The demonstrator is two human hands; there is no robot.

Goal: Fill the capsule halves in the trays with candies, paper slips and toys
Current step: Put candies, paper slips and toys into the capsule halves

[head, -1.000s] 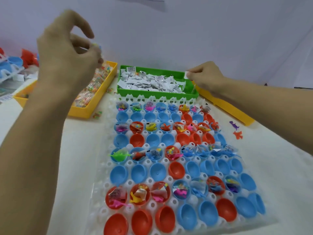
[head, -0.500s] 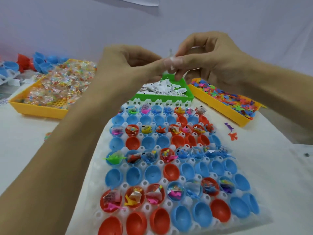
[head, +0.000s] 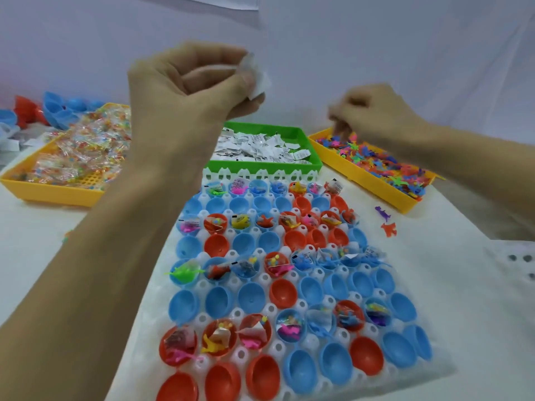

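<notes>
My right hand (head: 373,111) had left the left hand (head: 188,85), whose fingers pinched the paper slip (head: 257,79), and dipped curled, grasp unclear, into the toy tray (head: 362,172) at two o'clock, so the white tray (head: 443,369) awaited its filling.

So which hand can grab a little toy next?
The right hand. It's already over the yellow toy tray with its fingers reaching into the toys. The left hand is up high, busy holding a white packet.
</notes>
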